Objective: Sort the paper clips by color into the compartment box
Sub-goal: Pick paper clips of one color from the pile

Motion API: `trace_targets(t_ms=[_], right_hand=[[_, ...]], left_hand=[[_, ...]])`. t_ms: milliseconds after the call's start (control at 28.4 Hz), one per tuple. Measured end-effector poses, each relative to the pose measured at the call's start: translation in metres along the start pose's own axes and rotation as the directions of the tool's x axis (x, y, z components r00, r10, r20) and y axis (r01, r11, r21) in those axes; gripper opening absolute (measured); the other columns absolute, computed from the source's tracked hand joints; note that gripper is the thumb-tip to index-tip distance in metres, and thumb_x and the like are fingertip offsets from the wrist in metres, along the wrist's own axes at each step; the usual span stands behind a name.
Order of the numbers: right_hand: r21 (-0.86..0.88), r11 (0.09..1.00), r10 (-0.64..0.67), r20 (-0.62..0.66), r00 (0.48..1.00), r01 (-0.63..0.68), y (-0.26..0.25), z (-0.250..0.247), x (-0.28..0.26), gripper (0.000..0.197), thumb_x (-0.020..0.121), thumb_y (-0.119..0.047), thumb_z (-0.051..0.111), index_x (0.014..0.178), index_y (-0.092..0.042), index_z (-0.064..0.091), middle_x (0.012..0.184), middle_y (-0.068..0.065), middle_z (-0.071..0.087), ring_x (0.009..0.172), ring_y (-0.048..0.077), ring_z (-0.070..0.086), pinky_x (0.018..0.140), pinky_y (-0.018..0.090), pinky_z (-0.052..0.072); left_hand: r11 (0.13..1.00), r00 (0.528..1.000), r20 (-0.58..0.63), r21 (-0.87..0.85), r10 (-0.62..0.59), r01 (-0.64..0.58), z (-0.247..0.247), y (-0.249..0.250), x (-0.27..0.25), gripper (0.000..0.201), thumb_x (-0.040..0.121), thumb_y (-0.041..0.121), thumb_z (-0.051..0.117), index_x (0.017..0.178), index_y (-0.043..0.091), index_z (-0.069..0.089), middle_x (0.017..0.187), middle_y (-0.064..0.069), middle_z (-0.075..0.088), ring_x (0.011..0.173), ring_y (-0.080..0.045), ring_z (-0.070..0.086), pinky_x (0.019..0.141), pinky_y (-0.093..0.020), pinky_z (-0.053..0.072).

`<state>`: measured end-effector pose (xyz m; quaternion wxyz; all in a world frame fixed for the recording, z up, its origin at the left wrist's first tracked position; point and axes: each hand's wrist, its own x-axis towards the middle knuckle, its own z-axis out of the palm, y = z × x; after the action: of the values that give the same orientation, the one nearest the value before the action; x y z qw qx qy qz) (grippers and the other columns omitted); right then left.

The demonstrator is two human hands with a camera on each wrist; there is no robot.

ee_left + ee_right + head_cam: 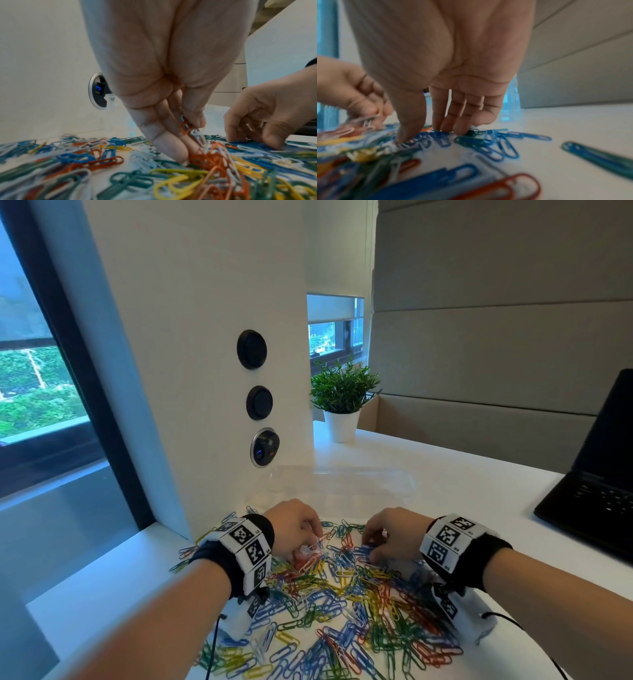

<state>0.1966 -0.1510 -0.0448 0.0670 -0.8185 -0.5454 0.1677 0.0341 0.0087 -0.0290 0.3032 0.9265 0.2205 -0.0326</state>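
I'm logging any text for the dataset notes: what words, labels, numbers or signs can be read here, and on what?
No readable text.
Wrist bands: black-and-white square marker codes; the tiny print beside them is too small to read.
Wall socket: blue lit symbol, illegible.
Laptop keys: too blurred.

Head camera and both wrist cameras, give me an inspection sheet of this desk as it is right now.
Surface: white desk, bare toward the right.
Job's things: loose pile of paper clips, red, blue, green, yellow and white mixed; clear compartment box behind it, contents not discernible.
Clutter: open laptop at right; potted plant at the back.
Grippers: left hand pinches red and white clips; right hand has its fingers down on blue clips.
Cables: thin black leads from the wrist bands.
Surroundings: window at left; round wall sockets.
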Motion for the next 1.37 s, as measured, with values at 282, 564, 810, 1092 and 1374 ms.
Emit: trace_targets(t_ms=[282,564,810,1092,1374], right_hand=[[-0.055,0.998,0.003,-0.008,1.0,-0.003,-0.008,0.004,0.005,0.017,0.093,-0.027,0.061,0.093,-0.013,0.071,0.088,-0.002,0.067,0.083,0.015,0.061,0.077,0.03,0.051],[0.327,0.945,0.05,-0.077,0.996,-0.022,-0.005,-0.003,-0.001,0.013,0.091,-0.014,0.064,0.085,-0.023,0.071,0.078,-0.006,0.073,0.068,0.006,0.067,0.063,0.019,0.051],[0.761,0.643,0.125,0.01,0.992,-0.088,0.002,0.0,-0.007,0.012,0.092,0.002,0.06,0.092,-0.001,0.072,0.085,0.014,0.074,0.07,0.022,0.07,0.065,0.03,0.057],[0.878,0.461,0.148,0.063,0.987,-0.126,0.005,0.0,-0.006,0.012,0.093,0.005,0.057,0.093,0.007,0.069,0.079,0.018,0.069,0.067,0.025,0.065,0.058,0.029,0.055],[0.962,0.178,0.084,0.194,0.977,-0.207,0.0,-0.004,-0.01,0.024,0.096,0.005,0.034,0.098,0.007,0.058,0.083,0.019,0.058,0.072,0.028,0.058,0.061,0.031,0.054]], left_hand=[[0.962,0.999,0.014,-0.27,-0.047,0.049,-0.003,-0.004,-0.007,0.013,0.096,-0.001,0.053,0.105,0.003,0.06,0.09,-0.015,0.069,0.056,-0.022,0.057,0.05,-0.024,0.052],[0.948,1.0,-0.006,-0.319,-0.026,0.023,-0.003,-0.013,-0.003,0.025,0.091,-0.014,0.05,0.103,0.005,0.062,0.079,-0.01,0.066,0.062,-0.018,0.064,0.064,-0.029,0.058],[0.997,1.0,-0.013,0.078,0.003,-0.002,0.002,0.001,0.006,0.019,0.097,0.017,0.056,0.11,0.012,0.068,0.102,-0.005,0.065,0.088,-0.02,0.062,0.07,-0.023,0.046],[0.954,0.999,-0.027,0.298,0.024,-0.015,0.008,0.004,0.023,0.015,0.091,0.019,0.066,0.099,0.01,0.075,0.105,-0.003,0.071,0.095,-0.019,0.065,0.079,-0.028,0.052],[0.985,0.998,-0.051,0.169,0.03,-0.021,0.001,-0.003,0.018,0.02,0.094,0.021,0.059,0.094,0.006,0.073,0.095,-0.009,0.072,0.08,-0.017,0.06,0.082,-0.036,0.054]])
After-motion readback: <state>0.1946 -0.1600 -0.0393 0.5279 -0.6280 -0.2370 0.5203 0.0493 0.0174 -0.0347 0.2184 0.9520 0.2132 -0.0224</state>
